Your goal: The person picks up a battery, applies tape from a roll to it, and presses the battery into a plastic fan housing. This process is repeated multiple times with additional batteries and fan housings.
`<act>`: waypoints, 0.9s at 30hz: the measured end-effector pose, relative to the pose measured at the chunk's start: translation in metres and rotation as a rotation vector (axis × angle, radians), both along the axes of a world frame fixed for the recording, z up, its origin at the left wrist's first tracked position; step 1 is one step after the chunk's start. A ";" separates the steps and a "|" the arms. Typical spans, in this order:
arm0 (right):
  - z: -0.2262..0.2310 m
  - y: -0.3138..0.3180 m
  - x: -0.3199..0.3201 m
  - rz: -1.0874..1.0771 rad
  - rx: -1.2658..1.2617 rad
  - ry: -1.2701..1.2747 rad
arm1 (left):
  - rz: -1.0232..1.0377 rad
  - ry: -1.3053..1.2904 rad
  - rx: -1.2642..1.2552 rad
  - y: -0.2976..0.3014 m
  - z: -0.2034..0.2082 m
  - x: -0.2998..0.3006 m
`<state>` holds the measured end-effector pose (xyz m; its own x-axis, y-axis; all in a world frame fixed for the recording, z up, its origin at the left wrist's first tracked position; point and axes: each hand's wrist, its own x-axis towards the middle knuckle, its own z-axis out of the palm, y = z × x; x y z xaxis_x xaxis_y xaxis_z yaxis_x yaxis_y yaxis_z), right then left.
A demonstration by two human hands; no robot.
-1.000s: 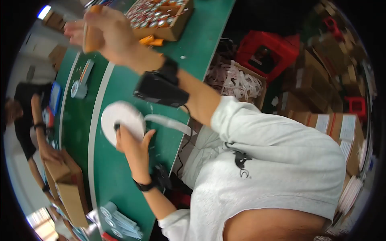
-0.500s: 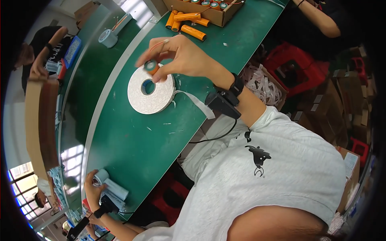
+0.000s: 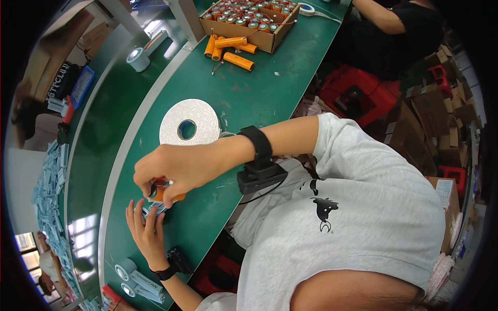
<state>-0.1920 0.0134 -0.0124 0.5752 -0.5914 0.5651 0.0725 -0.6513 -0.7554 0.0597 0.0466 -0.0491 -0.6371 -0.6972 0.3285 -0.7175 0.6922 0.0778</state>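
My right hand (image 3: 189, 163) is bent over at the wrist, its fingers pinching an orange cylindrical battery (image 3: 178, 197) with thin red wires. Just below it, the raised, curved fingers of my left hand (image 3: 144, 236) surround a light blue round casing (image 3: 154, 209), mostly hidden by the fingers. The battery is right at the casing's end; whether it has entered cannot be made out. Beyond my right hand lies a big roll of white foam tape (image 3: 205, 116), flat on the green table (image 3: 207, 207).
Several loose orange batteries (image 3: 238, 61) lie before a cardboard box (image 3: 267, 42) packed with more. Two light blue casings (image 3: 142, 280) rest at the near left. A metal rail (image 3: 124, 145) borders a belt with a light blue casing (image 3: 138, 59). A red stool (image 3: 358, 90) stands at right.
My right hand has come from above the tape roll down to my left hand, bringing the battery. My left hand has moved up and right from the casings with one in its fingers.
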 end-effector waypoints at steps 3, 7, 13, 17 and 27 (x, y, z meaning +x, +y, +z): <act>-0.014 -0.008 0.019 -0.020 -0.052 -0.043 | 0.051 -0.256 -0.129 0.004 0.008 -0.017; -0.025 -0.006 0.020 -0.040 -0.109 0.061 | 0.030 -0.202 -0.098 0.004 0.013 -0.029; -0.023 -0.002 0.037 -0.089 -0.423 0.363 | 0.266 0.722 0.402 0.002 -0.008 -0.016; -0.016 -0.005 0.054 -0.015 -0.420 0.733 | 0.266 0.724 0.247 -0.001 -0.018 -0.020; -0.021 -0.054 0.064 0.462 -0.189 0.926 | 0.234 0.734 0.328 0.004 -0.023 -0.008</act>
<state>-0.1284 -0.0406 -0.0338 0.9768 -0.1525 -0.1505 -0.2100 -0.8203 -0.5320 0.0513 0.0509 -0.0717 -0.1672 -0.9175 0.3610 -0.5283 0.3925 0.7529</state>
